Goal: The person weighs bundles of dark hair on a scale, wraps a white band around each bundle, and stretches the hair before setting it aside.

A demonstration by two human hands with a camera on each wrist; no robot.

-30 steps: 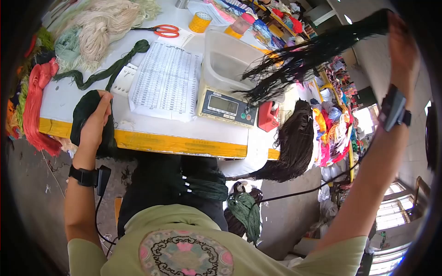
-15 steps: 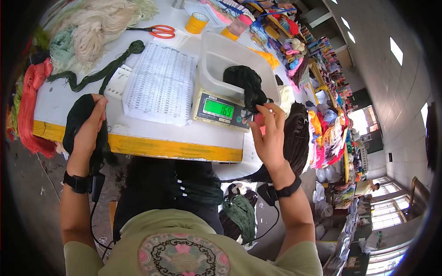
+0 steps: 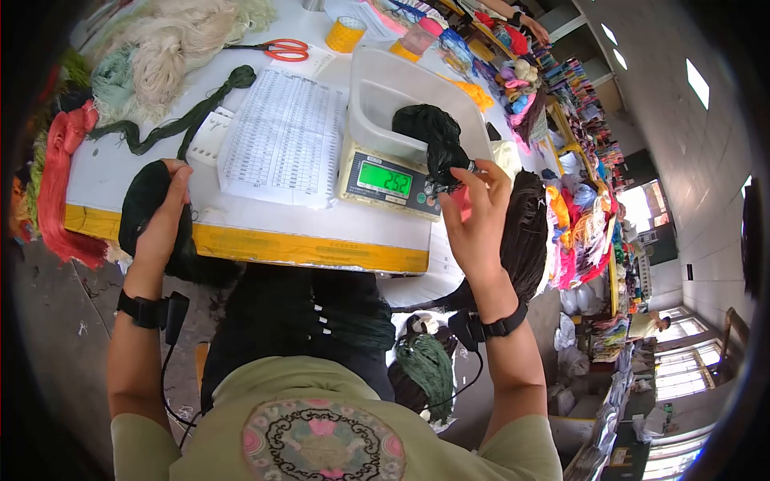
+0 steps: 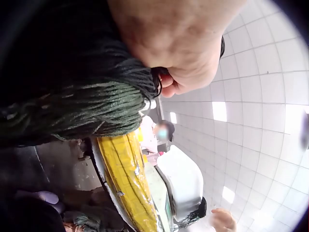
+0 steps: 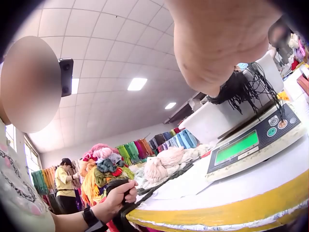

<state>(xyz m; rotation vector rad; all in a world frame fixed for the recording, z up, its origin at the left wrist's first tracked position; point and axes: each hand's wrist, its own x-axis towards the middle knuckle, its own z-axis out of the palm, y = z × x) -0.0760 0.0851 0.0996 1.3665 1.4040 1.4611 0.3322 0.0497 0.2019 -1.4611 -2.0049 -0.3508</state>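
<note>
My left hand [image 3: 166,210] grips a thick dark green skein of yarn [image 3: 144,200] at the table's front left edge; its strands fill much of the left wrist view. A smaller blackish-green hank [image 3: 433,132] lies in a translucent plastic tub [image 3: 377,88], its loose ends draped over the front right rim. The tub stands on a digital scale [image 3: 349,188] with a lit green display reading about 252. At those loose ends, my right hand [image 3: 479,224] touches the strands with its fingertips, thumb and forefinger spread apart.
A printed number sheet [image 3: 281,140], orange-handled scissors [image 3: 286,50] and a yellow tape roll [image 3: 346,34] lie on the table. Pale yarn [image 3: 180,60] and a coral skein [image 3: 64,184] are at left. Dark brown yarn [image 3: 525,232] hangs at the right edge.
My right hand came down from the upper right and laid the dark hank into the tub. The scale display lit up and rose from about 169 to 252. The left hand kept its hold.
</note>
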